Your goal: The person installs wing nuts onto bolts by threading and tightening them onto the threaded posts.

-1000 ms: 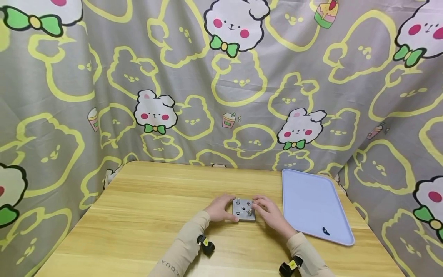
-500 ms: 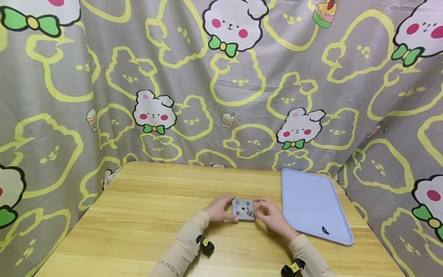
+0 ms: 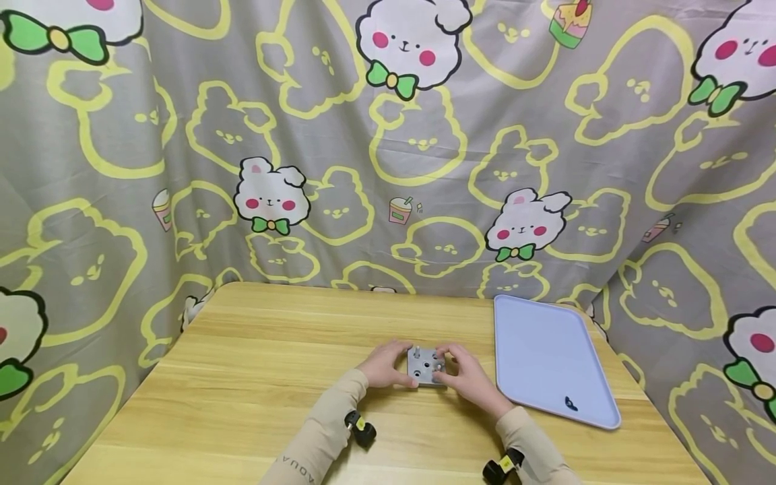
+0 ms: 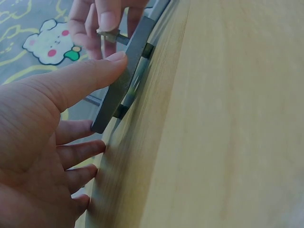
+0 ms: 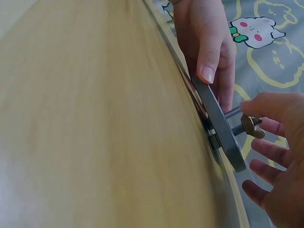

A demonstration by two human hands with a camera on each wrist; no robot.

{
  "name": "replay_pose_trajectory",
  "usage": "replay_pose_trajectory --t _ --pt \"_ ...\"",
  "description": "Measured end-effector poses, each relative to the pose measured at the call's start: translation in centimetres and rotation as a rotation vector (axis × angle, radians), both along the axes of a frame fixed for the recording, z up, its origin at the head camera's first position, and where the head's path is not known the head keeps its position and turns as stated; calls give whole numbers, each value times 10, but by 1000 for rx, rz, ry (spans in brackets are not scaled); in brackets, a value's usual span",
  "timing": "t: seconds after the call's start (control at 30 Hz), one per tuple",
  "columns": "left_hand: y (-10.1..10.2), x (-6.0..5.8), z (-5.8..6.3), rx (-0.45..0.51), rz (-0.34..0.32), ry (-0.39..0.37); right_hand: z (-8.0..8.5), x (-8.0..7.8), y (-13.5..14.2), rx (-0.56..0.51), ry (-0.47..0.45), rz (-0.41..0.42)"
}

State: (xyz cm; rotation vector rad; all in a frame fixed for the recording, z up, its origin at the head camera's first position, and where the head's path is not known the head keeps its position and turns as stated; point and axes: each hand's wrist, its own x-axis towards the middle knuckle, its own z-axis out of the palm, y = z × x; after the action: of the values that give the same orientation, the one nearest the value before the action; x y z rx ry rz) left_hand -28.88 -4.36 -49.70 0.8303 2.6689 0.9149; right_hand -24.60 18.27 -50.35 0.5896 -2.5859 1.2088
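So the left hand (image 3: 383,367) has its thumb and fingers clamped on the left side of a grey metal plate (image 3: 421,372), mid-bench (image 3: 273,350) and left of the blue tray (image 3: 545,357). The right hand (image 3: 474,380) comes in from the right, thumb and fingers curled round a brassy wing nut (image 5: 248,125). Plate's squarish, holes in it, bare bolt (image 3: 417,352) upright at far left.

The plate (image 3: 426,377) sits on the table (image 3: 242,377) between the left hand (image 3: 386,366) and the right hand (image 3: 473,377). Bolts (image 3: 417,353) rise from it — one far left, one near right carrying a nut (image 5: 249,126). Right of the hands lies the tray (image 3: 545,357), a small part (image 3: 570,404) near its front — behind the table hangs the curtain (image 3: 339,135).
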Motion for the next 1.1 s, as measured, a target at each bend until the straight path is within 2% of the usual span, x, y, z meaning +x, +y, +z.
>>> replay_pose_trajectory --t 0.13,0.23,0.4,0.47,0.67,1.1 --pt "0 0 1 2 -1 3 2 -1 -6 -1 -22 6" --pt "0 0 0 2 -3 2 1 -4 -9 5 12 4" --pt "0 0 0 -5 -3 2 2 -7 -13 -6 5 22" --pt "0 0 1 -7 -2 0 5 -7 -14 -12 -17 35" --pt "-1 0 1 1 -5 -10 5 -3 -13 16 14 79" --pt "-1 0 0 12 -3 -15 4 1 -7 19 8 110"
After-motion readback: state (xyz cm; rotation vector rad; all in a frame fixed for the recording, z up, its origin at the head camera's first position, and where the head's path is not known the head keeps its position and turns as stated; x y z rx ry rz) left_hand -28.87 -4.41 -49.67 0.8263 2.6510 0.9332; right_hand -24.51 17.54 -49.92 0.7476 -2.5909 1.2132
